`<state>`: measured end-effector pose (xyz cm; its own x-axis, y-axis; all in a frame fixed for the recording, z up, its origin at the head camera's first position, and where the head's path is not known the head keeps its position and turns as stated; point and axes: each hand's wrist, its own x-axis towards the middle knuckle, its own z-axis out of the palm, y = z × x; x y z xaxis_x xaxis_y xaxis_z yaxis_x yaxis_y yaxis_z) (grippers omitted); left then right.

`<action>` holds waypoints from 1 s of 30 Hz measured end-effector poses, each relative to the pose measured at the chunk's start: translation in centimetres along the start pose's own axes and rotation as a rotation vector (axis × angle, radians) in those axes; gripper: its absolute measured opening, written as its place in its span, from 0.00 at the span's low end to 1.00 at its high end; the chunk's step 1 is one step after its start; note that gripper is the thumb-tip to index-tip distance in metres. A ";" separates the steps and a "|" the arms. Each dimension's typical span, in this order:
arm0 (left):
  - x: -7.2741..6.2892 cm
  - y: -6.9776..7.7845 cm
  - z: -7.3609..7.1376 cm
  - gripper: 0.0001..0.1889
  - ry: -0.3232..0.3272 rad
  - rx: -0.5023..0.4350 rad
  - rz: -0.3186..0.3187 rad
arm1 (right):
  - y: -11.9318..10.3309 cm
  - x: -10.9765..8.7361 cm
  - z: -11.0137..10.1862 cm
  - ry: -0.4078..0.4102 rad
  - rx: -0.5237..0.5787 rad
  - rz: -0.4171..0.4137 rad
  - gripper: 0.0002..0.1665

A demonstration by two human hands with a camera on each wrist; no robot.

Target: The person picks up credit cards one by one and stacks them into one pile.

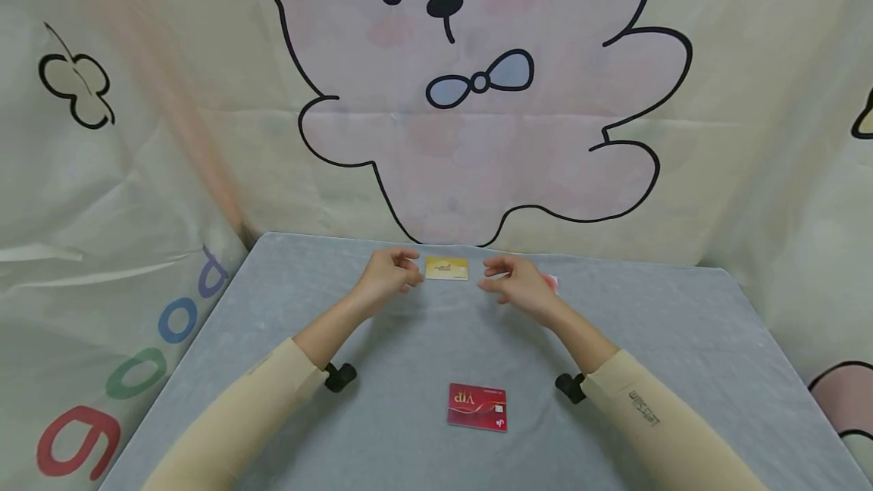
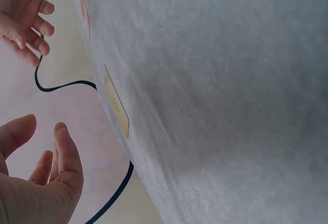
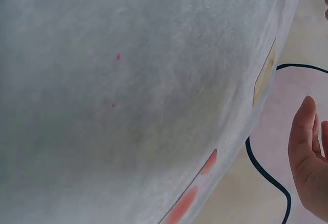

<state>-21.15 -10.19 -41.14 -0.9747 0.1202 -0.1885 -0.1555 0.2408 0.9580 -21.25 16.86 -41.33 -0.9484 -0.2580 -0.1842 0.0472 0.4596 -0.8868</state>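
Observation:
A yellow card (image 1: 446, 268) lies flat near the table's far edge, between the two hands. My left hand (image 1: 390, 273) hovers just left of it, fingers loosely bent, holding nothing. On the card's other side my right hand (image 1: 518, 286) is held above the cloth, also with nothing in its fingers. Partly hidden behind that hand is a white and pink-red card (image 1: 552, 283), which the right wrist view shows as a card with red patches (image 3: 187, 203). Nearer the front lies a red card marked VIP (image 1: 477, 407), apart from both hands.
A grey-blue cloth (image 1: 409, 354) covers the table. Behind it hangs a backdrop (image 1: 470, 150) with a cartoon bear, and printed fabric (image 1: 102, 211) stands along the left side. A small black device (image 1: 339, 377) sits at each wrist.

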 end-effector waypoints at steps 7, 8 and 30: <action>1.9 -0.2 0.4 0.27 0.029 -0.018 -0.026 | 0.3 1.3 0.6 0.012 0.015 -0.031 0.32; 2.2 -0.2 0.5 0.27 0.034 -0.016 -0.028 | 0.4 1.6 0.6 0.012 0.016 -0.034 0.33; 6.1 -2.3 2.4 0.28 0.103 0.014 -0.030 | 1.9 6.2 2.4 0.058 0.103 0.070 0.34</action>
<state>-26.36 -7.69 -45.01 -0.9811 0.0136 -0.1928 -0.1830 0.2566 0.9490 -26.26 14.11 -45.13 -0.9581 -0.1771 -0.2253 0.1433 0.3848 -0.9118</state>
